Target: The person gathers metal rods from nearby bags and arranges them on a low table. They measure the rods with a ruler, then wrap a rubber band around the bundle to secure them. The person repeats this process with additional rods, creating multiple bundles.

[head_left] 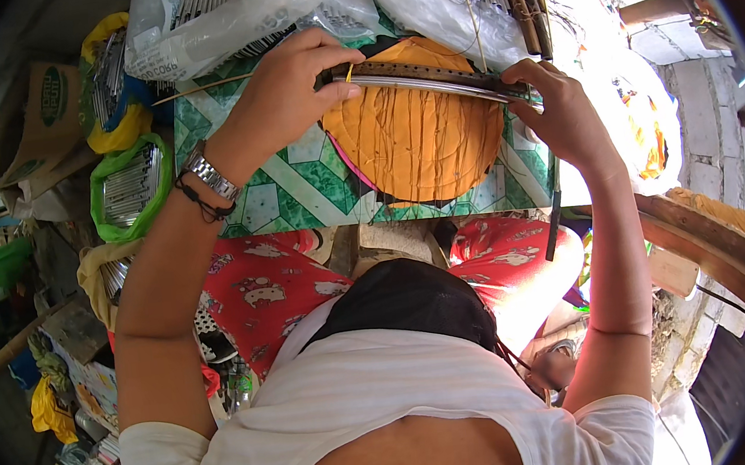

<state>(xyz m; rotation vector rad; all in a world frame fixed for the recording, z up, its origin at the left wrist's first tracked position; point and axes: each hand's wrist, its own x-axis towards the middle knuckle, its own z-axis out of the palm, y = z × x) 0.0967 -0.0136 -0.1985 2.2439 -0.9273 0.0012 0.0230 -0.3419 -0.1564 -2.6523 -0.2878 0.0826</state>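
Our left hand (310,83) and right hand (563,111) pinch opposite ends of a dark perforated strip (415,72); we should keep the silver rod (421,85) parallel between them.

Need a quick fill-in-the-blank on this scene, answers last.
1. The left hand and right hand hold a dark strip above a round pad coloured ____.
2. The watch is on the person's ____ side.
3. Below the yellow bag, rods fill a bag coloured ____.
4. The patterned trousers are mostly ____.

Missing: orange; left; green; red.
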